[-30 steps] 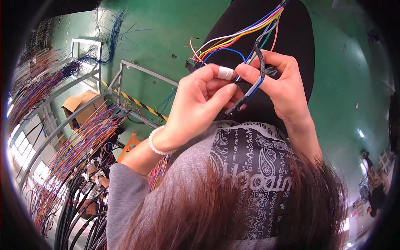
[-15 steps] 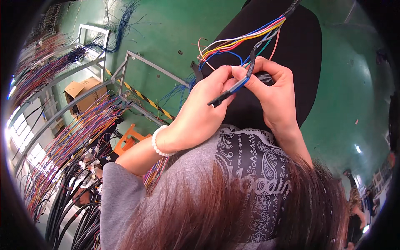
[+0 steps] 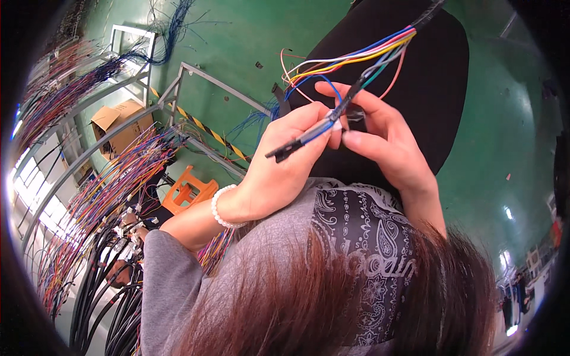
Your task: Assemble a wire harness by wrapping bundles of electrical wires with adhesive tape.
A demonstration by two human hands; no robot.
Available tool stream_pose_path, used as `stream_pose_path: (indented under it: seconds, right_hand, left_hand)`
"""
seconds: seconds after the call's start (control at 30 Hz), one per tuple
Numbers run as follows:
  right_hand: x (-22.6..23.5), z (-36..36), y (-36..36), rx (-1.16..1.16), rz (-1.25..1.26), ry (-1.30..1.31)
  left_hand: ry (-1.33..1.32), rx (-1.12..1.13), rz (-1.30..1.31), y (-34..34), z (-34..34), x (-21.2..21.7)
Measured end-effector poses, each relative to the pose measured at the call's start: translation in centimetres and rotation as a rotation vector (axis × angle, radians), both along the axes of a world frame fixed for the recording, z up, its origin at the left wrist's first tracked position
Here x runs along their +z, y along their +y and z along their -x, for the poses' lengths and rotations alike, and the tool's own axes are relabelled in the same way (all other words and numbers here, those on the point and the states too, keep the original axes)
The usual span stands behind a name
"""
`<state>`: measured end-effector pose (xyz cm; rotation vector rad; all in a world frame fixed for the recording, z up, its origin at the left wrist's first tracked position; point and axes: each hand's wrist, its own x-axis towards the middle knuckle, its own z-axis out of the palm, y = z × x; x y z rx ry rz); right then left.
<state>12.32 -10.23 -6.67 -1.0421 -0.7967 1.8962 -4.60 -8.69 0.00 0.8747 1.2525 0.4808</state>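
Observation:
My left hand [image 3: 291,145], with a white bead bracelet at the wrist, pinches a wire harness branch [image 3: 320,127] wrapped partly in black tape. Past my fingers, its black end [image 3: 285,151] points down to the left. Close on the other side, my right hand [image 3: 395,145] curls with thumb and forefinger apart. Between them sits a dark, glossy thing [image 3: 356,114], mostly hidden, perhaps tape. Loose coloured wires [image 3: 368,52] in white, yellow, red, blue, green and pink fan out above the hands from a black-wrapped trunk [image 3: 428,15].
Black fabric [image 3: 415,89] lies beneath the hands. At left, bundles of coloured wires [image 3: 113,184] hang over a grey metal frame [image 3: 225,95]. An orange stool [image 3: 190,191], a cardboard box [image 3: 122,124] and black cables [image 3: 95,296] stand nearby. The floor [image 3: 504,148] is green.
My right thumb and forefinger have come off the branch and spread apart. The branch's black end has shifted left and slightly down, still in my left hand.

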Motion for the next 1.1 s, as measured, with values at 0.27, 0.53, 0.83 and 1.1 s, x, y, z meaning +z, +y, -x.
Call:
stream_pose_path:
  seconds: [0.27, 0.53, 0.83, 1.1]
  right_hand:
    - [-1.2, -0.3, 1.7, 0.227, 0.221, 0.403]
    - [-0.7, -0.7, 2.8, 0.236, 0.162, 0.278]
    - [-0.1, -1.6, 2.5, 0.164, 0.114, 0.35]
    - [2.1, -1.2, 0.5, 0.032, 0.163, 0.252]
  left_hand:
    - [-0.206, 0.031, 0.41, 1.3, 0.5, 1.3]
    - [-0.198, 0.051, 0.465, 1.4, 0.8, 1.6]
    - [-0.18, -0.069, 0.33, 1.8, 1.0, 1.7]
    - [0.103, -0.135, -0.085, 0.1, 0.2, 0.4]
